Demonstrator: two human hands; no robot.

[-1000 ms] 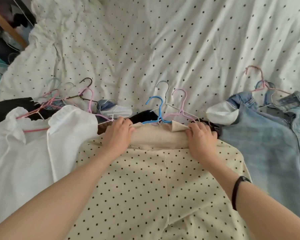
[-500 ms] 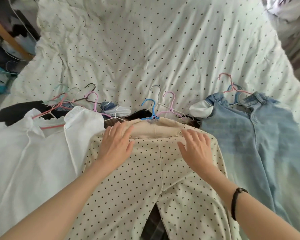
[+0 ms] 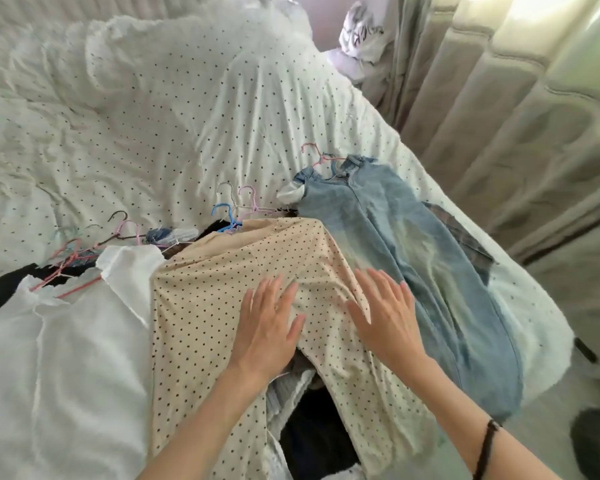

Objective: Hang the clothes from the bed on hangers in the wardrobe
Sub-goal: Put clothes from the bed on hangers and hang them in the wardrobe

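Item, far left: white cotton blouse [image 3: 49,358] on a pink wire hanger [image 3: 61,282], overlapping the left edge of the next piece. Behind it, a loose cluster of pastel and dark wire hangers [image 3: 97,233]. Centre: cream polka-dot trousers [image 3: 205,306] laid flat on the bed over darker clothes, a blue plastic hanger [image 3: 226,218] at the waistband. Left hand [image 3: 269,327], fingers straight and spread, presses the crotch area; right hand [image 3: 388,317] likewise flat on the right leg. Right: pale blue denim jeans [image 3: 413,258] on hangers, touching the trousers. Beneath all: white dotted bedsheet [image 3: 187,116]. Far right: cream curtain [image 3: 499,116].
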